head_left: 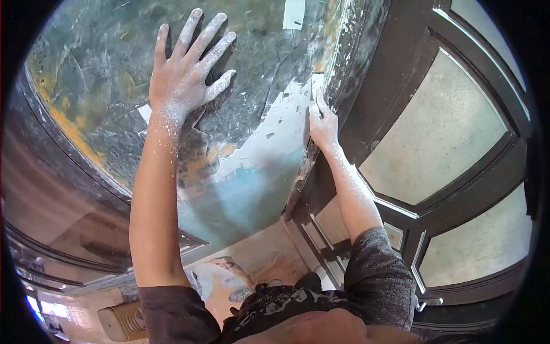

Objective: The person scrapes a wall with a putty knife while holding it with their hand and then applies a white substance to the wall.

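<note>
Left hand: I have the left hand (180,80) spread wide, palm toward the wall (246,69) and seemingly flat on it, with white dust over the fingers and wrist.
Right hand: my right hand (324,127) is narrowed around a small, pale, flat tool that I take for a scraper (317,81); its fingers hide much of the tool.
Scraper: it sits at the wall's right side, just above the white patch (269,140), its far end pointing up and away from me. I cannot tell whether its edge touches the surface.
Handling: I judge it light and thin, stiff along its length with perhaps some spring at the edge; the dust could make it slippery.
Hold: best taken low, with a finger laid along its flat, clear of the working edge.
Wall: mottled green and grey, with ochre streaks; the surface looks hard, while its ragged white flakes look brittle.
Door: the dark panelled door (401,74) stands close on my right, so that elbow has little room.
</note>
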### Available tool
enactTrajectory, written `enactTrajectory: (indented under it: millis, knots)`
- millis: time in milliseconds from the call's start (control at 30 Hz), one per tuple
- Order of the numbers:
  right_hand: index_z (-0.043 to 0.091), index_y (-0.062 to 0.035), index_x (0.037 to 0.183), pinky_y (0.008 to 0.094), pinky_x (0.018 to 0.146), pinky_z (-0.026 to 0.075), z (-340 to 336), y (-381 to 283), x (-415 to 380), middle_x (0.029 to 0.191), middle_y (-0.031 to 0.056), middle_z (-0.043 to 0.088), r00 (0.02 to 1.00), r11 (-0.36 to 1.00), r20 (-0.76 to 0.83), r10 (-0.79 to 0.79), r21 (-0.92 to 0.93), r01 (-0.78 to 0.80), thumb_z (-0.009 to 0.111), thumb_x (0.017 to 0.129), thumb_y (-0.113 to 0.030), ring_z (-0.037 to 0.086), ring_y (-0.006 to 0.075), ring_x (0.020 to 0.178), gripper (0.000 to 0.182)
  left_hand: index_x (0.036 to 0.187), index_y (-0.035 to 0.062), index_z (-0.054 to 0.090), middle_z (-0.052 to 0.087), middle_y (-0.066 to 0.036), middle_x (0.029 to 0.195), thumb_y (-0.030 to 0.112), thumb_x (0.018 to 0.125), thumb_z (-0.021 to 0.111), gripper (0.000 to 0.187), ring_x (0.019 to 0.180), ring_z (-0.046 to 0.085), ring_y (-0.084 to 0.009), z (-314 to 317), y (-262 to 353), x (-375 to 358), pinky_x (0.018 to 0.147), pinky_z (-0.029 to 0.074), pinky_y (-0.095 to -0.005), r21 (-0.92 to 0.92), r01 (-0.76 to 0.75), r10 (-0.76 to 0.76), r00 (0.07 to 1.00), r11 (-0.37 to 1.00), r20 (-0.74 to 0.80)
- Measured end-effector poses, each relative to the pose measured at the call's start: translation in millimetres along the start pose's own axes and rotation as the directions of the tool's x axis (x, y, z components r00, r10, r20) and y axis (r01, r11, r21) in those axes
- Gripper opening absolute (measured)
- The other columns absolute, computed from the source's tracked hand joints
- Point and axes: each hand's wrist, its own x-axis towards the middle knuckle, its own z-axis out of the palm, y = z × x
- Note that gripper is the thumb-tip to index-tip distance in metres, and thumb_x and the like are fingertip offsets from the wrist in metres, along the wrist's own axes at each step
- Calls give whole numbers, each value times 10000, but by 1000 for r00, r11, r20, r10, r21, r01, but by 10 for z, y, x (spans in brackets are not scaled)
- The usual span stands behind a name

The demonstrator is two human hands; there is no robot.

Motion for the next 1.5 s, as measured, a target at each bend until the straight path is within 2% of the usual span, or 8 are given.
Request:
enactTrajectory:
  millis: [700,767,800,833,1100,1167,1433,1500]
  knots:
    - [458,27,1482,299,1093,384,-50,-51,227,1494,249,504,988,982,87,130,123,-140,516,1039,-171,514,229,1359,488,1442,425,540,356,112,1624,591,871,673,609,1516,290,-196,15,-5,12,1249,158,-533,-32,-15,15,1000,999,-21]
    - [454,11,1496,277,916,493,9,45,240,1233,167,695,997,997,-48,-58,54,61,521,1042,-153,651,168,1084,488,1447,418,536,353,110,1626,584,874,673,613,1517,287,-195,14,-7,7,1250,155,-532,-29,-18,18,999,999,-26]
    - [442,-16,1518,229,639,468,64,231,176,850,10,619,992,981,32,120,148,-124,526,1046,-148,558,64,717,497,1448,413,535,348,112,1627,590,878,663,610,1517,286,-194,10,2,4,1248,162,-536,-17,-19,18,999,1000,-30]
    - [424,-50,1540,208,501,338,133,228,106,735,-73,418,996,973,9,84,217,-84,532,1047,-154,357,21,584,515,1448,413,535,348,112,1627,590,878,663,610,1517,286,-194,9,3,10,1248,162,-536,-14,-17,17,999,1000,-34]
    - [411,7,1526,239,642,453,70,159,80,924,29,631,987,970,39,154,183,-158,516,1040,-157,504,62,708,524,1448,432,525,333,118,1633,612,886,643,602,1523,272,-192,27,-17,9,1250,164,-537,-29,-6,5,1000,1000,-15]
    - [402,40,1517,247,659,464,89,255,-5,939,38,631,998,999,-38,-53,-12,53,499,1040,-162,513,77,716,527,1451,435,521,329,121,1634,616,889,639,602,1524,271,-190,13,6,-1,1251,162,-536,-21,2,-2,1000,1000,-5]
    - [407,-47,1546,232,636,449,24,3,60,927,11,634,960,930,47,275,241,-278,507,1050,-157,467,57,684,519,1460,439,507,328,124,1634,620,890,632,611,1521,275,-183,38,-14,8,1252,160,-528,-49,-26,23,998,998,-58]
    - [415,-23,1536,236,630,457,96,263,-89,944,15,635,999,998,-32,43,42,-42,497,1051,-141,462,54,670,506,1459,435,510,330,123,1634,623,890,631,611,1521,276,-183,23,-2,4,1252,161,-528,-39,-25,23,998,999,-52]
